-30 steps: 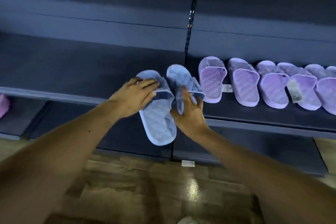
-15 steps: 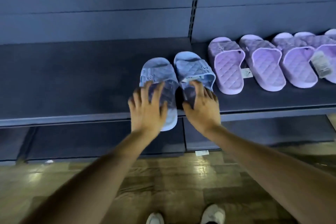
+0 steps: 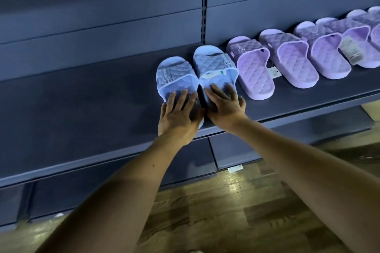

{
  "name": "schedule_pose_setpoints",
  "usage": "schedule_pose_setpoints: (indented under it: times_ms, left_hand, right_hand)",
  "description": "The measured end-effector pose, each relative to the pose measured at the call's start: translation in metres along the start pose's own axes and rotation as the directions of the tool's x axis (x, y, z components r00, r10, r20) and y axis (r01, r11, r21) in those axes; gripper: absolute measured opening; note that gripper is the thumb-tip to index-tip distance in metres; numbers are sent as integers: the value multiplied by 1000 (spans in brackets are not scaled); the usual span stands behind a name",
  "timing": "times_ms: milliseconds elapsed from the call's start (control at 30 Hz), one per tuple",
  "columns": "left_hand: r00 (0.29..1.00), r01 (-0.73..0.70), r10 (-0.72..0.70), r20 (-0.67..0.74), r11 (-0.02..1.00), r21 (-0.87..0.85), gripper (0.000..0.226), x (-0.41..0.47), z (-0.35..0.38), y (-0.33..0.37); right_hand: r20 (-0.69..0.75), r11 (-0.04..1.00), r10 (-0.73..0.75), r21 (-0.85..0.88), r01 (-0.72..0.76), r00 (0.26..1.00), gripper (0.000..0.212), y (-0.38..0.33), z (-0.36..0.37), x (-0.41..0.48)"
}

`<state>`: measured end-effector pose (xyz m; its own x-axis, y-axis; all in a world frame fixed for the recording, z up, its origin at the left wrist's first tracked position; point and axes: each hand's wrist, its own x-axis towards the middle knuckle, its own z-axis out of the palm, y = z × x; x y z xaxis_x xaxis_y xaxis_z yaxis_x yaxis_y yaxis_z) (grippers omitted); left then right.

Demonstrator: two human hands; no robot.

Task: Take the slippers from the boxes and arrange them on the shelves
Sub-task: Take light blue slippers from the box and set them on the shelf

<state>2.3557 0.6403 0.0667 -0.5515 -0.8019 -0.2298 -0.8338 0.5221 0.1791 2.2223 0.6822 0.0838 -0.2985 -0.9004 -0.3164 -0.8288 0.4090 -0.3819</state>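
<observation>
While blue slippers point(image 3: 195, 74) sit on shelf point(image 3: 82, 98), left hand point(image 3: 178, 115), right hand point(image 3: 224, 107) press flat, fingers spread.

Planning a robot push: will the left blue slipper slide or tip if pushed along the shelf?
Likely slides: the left blue slipper lies sole-down on the flat shelf. Low and wide, so unlikely to tip. Probably light, looking like moulded foam.

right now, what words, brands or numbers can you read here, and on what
No text is legible.
Large hang tag on the purple slippers: blurred.
Small tag between them: too small.
Emblem on the left blue slipper: unreadable.
White label on the bottom shelf: blurred.
</observation>
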Motion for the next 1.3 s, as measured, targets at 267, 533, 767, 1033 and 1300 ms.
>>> schedule_pose_setpoints:
  times_ms: [267,533,767,1033,1300]
  left_hand:
    - [996,2,-8,-84,997,-75,62,27,-2,-7]
    - [970,9,-20,-243,999,-48,59,32,8,-2]
    - [885,-170,172,-433,985,44,61,5,30,89]
    - [898,-348,356,-258,934,79,57,5,73,297]
    - [857,-514,515,0,856,-56,48,-7,159,550]
  right_hand:
    - [-76,989,-108,-107,99,991,59,11,1,27]
    - [-326,952,-127,225,207,937,57,45,21,-25]
    - [-223,976,42,219,8,974,54,157,11,-70]
    - [-163,941,166,322,-107,973,57,319,-35,-121]
    - [-198,913,325,322,-252,925,48,530,-62,-226]
